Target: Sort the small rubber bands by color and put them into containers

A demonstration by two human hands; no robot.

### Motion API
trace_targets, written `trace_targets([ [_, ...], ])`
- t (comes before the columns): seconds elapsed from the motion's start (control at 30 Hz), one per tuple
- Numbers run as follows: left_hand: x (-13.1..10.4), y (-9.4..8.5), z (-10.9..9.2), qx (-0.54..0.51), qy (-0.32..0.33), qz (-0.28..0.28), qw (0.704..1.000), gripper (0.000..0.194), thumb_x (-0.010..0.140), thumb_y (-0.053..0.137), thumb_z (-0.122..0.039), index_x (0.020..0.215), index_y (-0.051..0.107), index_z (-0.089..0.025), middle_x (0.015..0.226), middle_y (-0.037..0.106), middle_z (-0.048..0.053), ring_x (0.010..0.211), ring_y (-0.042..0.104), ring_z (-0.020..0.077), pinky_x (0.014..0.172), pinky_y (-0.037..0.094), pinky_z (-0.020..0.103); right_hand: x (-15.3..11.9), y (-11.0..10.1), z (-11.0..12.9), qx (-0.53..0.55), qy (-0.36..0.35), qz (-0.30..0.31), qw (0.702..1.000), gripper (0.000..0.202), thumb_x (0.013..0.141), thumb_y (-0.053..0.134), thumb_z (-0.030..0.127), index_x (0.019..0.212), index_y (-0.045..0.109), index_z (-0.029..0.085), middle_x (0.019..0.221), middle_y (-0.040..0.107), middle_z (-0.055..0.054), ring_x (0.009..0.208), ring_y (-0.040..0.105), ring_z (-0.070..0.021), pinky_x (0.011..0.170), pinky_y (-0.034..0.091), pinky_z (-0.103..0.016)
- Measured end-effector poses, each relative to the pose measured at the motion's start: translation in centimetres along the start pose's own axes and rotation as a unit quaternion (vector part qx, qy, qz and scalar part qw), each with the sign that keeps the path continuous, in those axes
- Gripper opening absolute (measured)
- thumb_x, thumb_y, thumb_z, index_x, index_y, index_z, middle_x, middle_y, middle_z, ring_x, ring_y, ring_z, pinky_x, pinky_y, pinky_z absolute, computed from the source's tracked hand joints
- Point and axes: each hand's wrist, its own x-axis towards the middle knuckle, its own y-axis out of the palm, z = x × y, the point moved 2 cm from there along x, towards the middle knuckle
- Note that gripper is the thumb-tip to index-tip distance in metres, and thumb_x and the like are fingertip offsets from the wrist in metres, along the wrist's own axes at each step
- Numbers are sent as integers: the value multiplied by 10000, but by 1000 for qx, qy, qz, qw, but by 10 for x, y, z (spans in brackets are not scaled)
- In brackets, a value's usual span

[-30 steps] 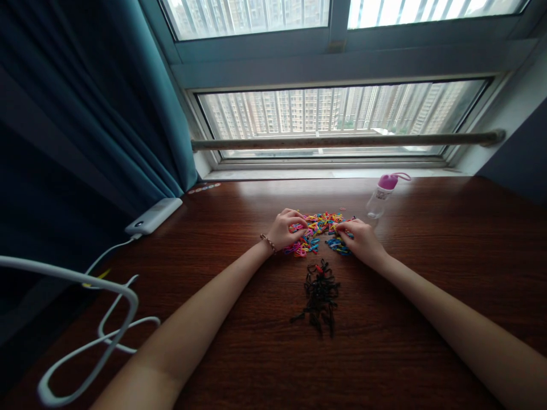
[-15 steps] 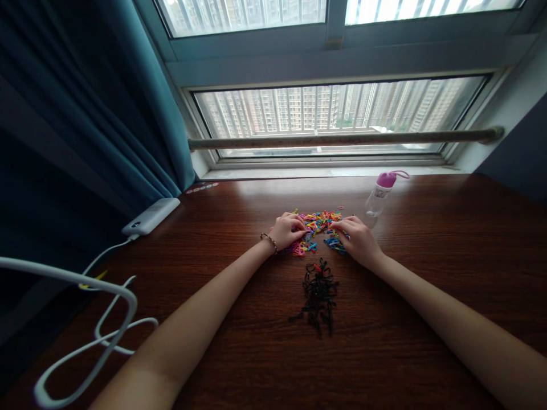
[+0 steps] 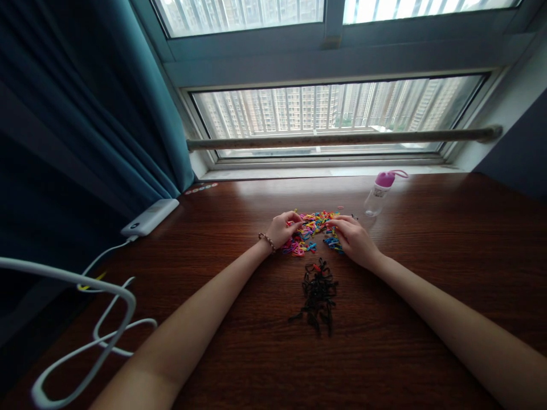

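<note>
A spread pile of small colourful loops (image 3: 315, 223), looking like elastic hair ties, lies on the brown wooden table between my hands. At its left side rests my left hand (image 3: 286, 228), thumb and fingertips brought together among the loops; whatever is between them is too small to name. My right hand (image 3: 350, 236) reaches into the right side from above, its fingers closed together, and I cannot make out what they hold. Blue loops (image 3: 332, 245) lie under and beside the right fingers. Closer to me sits a separate heap of black loops (image 3: 319, 293) with a red one on it.
A clear bottle with a pink lid (image 3: 376, 196) stands beyond my right hand. On the left are a white power bank (image 3: 150, 217), a looping white cable (image 3: 128, 307) and a blue curtain (image 3: 158, 131). A window with a rail (image 3: 342, 138) is behind the table.
Both hands have shifted slightly within the colourful pile, the left fingers drawing back a little and the right fingers moving a bit left. The black heap has not changed.
</note>
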Motion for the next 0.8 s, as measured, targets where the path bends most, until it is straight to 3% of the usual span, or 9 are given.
trace_targets([
  [0.17, 0, -3, -4, 3, 7, -8, 1000, 165, 702, 641, -304, 783, 621, -162, 826, 657, 34, 817, 596, 172, 778, 456, 292, -1, 6, 1, -16, -11, 42, 999, 357, 824, 429, 156, 1174, 498, 175, 1204, 537, -109, 1202, 402, -232, 1033, 258, -471],
  [0.27, 0, -5, -6, 11, 19, -3, 1000, 160, 698, 647, -306, 777, 631, -168, 823, 657, 31, 830, 590, 177, 795, 446, 304, 0, 5, 1, 30, -9, 33, 999, 304, 835, 418, 153, 1118, 518, 201, 996, 655, -54, 1084, 519, -203, 1033, 253, -468],
  [0.37, -1, -5, -6, 16, 29, 1, 999, 149, 691, 656, -304, 755, 635, -171, 812, 653, 30, 819, 588, 179, 775, 449, 305, 1, 1, -3, 63, 25, -19, 997, 245, 842, 416, 167, 1041, 554, 200, 829, 681, -33, 915, 592, -195, 954, 363, -416],
  [0.5, -2, -5, -11, 22, 64, -5, 998, 105, 712, 642, -276, 748, 640, -177, 792, 654, 33, 798, 582, 174, 752, 453, 308, 2, 1, -7, 55, 47, -42, 996, 269, 837, 421, 173, 1064, 566, 174, 974, 644, -85, 958, 555, -212, 855, 436, -364],
  [0.63, -4, -5, -23, 46, 122, -25, 991, 80, 724, 637, -263, 744, 661, -190, 812, 669, 43, 831, 574, 183, 804, 438, 341, 0, 2, -5, 10, -19, 1, 1000, 314, 819, 440, 142, 1090, 581, 216, 1099, 609, -54, 1098, 451, -238, 952, 346, -429],
  [0.7, -6, -4, -32, 48, 157, -11, 986, 85, 735, 627, -265, 735, 672, -193, 805, 670, 47, 828, 573, 181, 811, 433, 344, -1, 1, -1, -15, -51, 15, 998, 314, 804, 453, 119, 1035, 617, 253, 1111, 605, -21, 1128, 407, -248, 973, 301, -457],
  [0.8, -10, 0, -47, 11, 207, 69, 976, 117, 759, 598, -257, 738, 686, -182, 751, 659, 52, 739, 573, 153, 744, 451, 300, -2, -2, 4, -45, -66, 45, 996, 292, 791, 480, 126, 972, 649, 281, 1074, 613, -10, 1098, 404, -254, 956, 292, -468],
])
